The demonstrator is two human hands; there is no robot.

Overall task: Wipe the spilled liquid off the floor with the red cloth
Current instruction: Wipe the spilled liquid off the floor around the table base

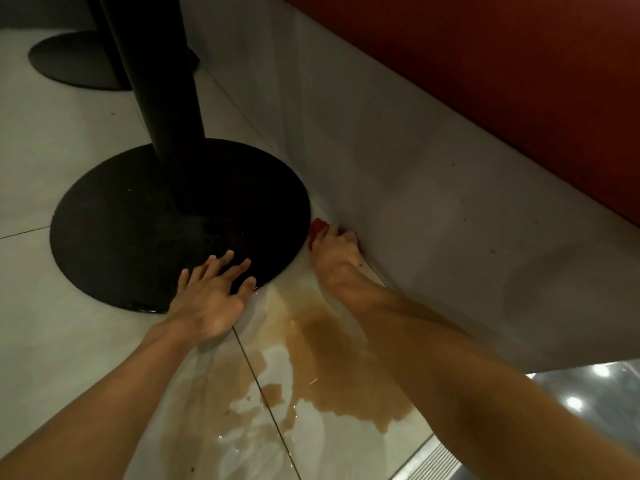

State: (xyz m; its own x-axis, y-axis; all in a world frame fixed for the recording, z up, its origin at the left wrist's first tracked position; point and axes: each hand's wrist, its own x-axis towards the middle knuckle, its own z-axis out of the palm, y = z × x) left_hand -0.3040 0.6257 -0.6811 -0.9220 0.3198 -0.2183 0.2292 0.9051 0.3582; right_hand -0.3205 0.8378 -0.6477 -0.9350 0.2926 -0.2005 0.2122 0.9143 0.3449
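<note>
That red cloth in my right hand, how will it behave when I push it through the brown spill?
Probably floppy: the red cloth is bunched small in the right hand. It will likely soak up and get heavier, since the brown spill is wide. On the glossy floor tiles it may slide and smear.

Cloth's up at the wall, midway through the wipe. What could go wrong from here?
1. The right hand holds the red cloth bunched small at the foot of the wall, while the spilled liquid lies mostly nearer; it may smear rather than soak up.
2. The right forearm passes over the puddle and could drag through it.
3. The left hand braces on the table base right beside the puddle and might slip.
</note>
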